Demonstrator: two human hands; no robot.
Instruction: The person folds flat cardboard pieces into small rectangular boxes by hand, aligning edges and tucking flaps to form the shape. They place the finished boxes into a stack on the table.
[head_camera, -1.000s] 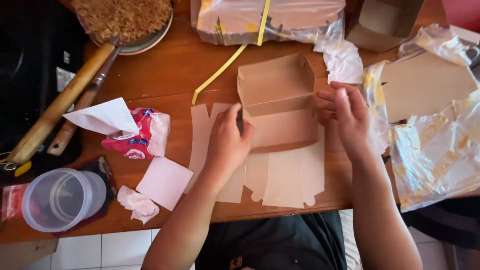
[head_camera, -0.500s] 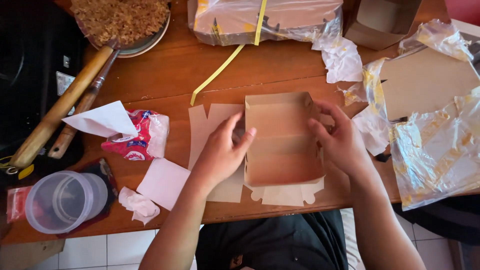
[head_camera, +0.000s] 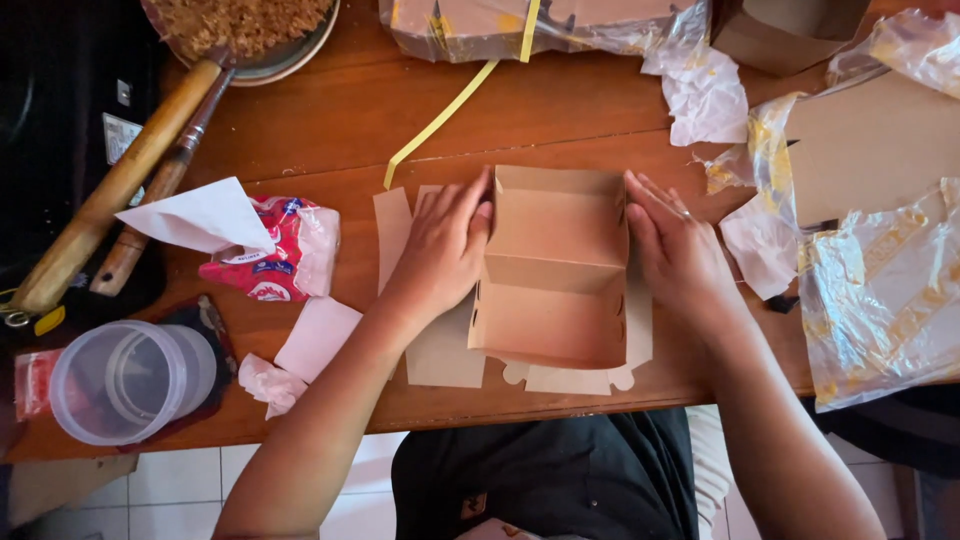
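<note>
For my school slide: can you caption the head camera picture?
Left hand and right hand press the sides of a brown cardboard box on a wooden table.

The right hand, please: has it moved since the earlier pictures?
Yes. The right hand went from the cardboard box top to its right wall, nearer the crumpled plastic.

Brown cardboard fold-up box (head_camera: 555, 270), half assembled, open side up, side walls raised, crease across its middle, resting on flat brown cardboard blanks (head_camera: 440, 345), near front edge of wooden tabletop (head_camera: 330, 130), scalloped tabs overhanging that edge
</note>
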